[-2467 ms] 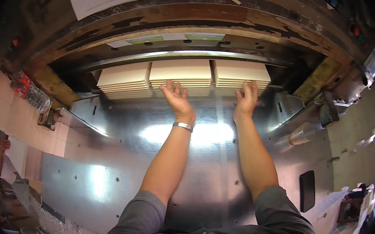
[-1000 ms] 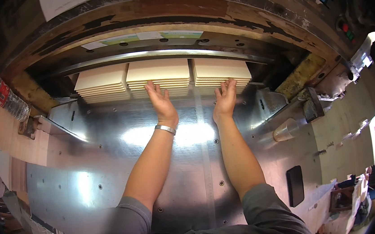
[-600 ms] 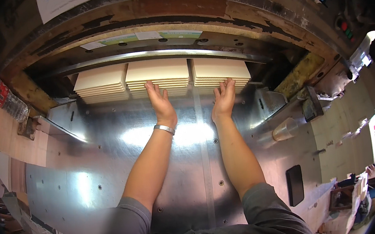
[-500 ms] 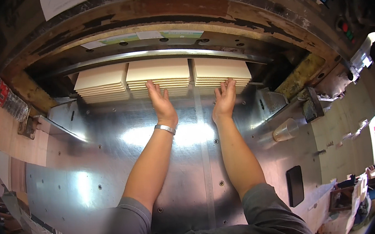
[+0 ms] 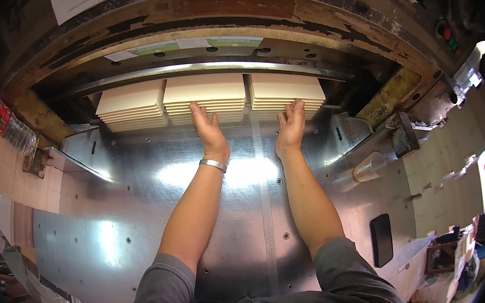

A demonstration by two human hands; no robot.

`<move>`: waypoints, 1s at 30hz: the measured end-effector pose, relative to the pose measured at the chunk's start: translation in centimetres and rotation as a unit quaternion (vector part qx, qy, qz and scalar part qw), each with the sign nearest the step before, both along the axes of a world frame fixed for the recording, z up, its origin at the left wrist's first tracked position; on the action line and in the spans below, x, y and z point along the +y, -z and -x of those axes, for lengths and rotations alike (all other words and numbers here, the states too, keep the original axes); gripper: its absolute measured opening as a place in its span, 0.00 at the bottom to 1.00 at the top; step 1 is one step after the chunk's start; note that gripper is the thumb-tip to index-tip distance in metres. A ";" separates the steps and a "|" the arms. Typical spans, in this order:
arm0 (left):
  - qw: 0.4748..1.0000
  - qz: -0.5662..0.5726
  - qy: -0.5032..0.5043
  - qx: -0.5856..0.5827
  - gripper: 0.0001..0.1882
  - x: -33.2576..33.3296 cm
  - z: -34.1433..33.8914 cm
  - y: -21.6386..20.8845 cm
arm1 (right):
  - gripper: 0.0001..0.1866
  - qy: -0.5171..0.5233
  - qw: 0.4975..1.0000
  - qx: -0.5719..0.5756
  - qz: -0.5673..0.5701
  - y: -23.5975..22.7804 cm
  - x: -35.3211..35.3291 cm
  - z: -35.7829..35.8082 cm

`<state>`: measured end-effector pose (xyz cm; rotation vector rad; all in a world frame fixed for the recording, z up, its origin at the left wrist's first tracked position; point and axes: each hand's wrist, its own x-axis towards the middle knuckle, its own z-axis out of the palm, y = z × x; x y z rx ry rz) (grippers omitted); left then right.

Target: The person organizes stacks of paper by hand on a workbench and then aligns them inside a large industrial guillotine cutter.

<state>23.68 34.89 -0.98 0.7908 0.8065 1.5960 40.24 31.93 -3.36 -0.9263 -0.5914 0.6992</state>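
Three cream-coloured stacks of paper or board lie side by side under the metal bar of a large cutting machine: a left stack, a middle stack and a right stack. Their layers show as stepped front edges. My left hand has its fingers stretched out, fingertips at the front edge of the middle stack. At the front of the right stack is my right hand, its fingers also extended upright. Neither hand grips anything. A metal band circles my left wrist.
The shiny metal table has a ruled strip down its middle. To the right are a clear plastic cup and a black phone. A plastic bottle lies at the left. The machine's bar spans above the stacks.
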 end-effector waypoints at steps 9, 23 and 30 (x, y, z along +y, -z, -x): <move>1.000 0.021 -0.008 0.004 0.48 -0.3 -0.2 -0.6 | 0.50 -0.012 1.000 -0.010 0.000 0.0 -0.1 -0.1; 1.000 0.015 -0.004 0.015 0.48 -0.3 0.0 -0.5 | 0.50 -0.017 1.000 -0.014 0.005 -0.1 -0.2 -0.1; 1.000 0.005 0.005 0.019 0.53 -0.2 0.2 -0.3 | 0.49 -0.011 1.000 -0.012 0.007 -0.1 -0.1 0.1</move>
